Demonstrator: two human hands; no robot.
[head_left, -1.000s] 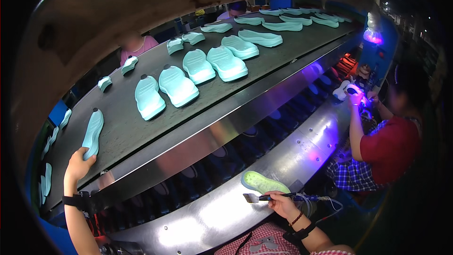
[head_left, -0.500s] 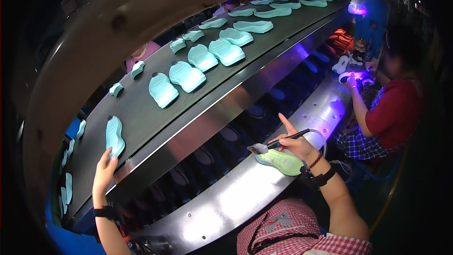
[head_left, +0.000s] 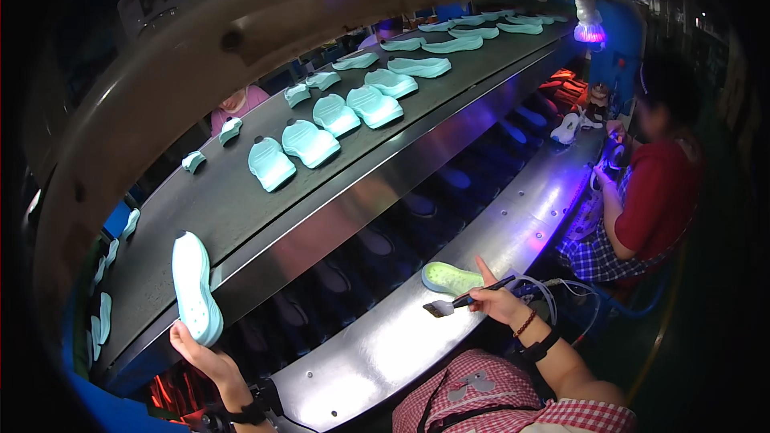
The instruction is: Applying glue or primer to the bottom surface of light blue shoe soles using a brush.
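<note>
My left hand (head_left: 202, 350) grips the heel end of a mint-green shoe midsole (head_left: 192, 281), tilted up over the near edge of the belt. In my right hand (head_left: 496, 298) is a flat brush (head_left: 459, 303) with a dark handle. Its index finger points up, while the other fingers close round the handle. The brush's bristles sit just above the shiny metal ledge (head_left: 377, 357). Beside that hand, a yellow-green shoe sole (head_left: 451, 277) lies on the ledge, partly behind the fingers. A pale tube (head_left: 539, 282) curves away near the handle's end.
Rows of mint-green midsoles (head_left: 311, 144) lie on the dark conveyor belt (head_left: 241, 208). Below it, a lower level holds dim soles (head_left: 375, 240). A co-worker in a red top (head_left: 662, 184) handles a shoe at right. A curved cover (head_left: 160, 56) arches overhead.
My left hand has lifted the midsole off the belt and drawn it nearer. My right hand and brush have moved down, off the yellow-green sole, which now lies farther left and up.
</note>
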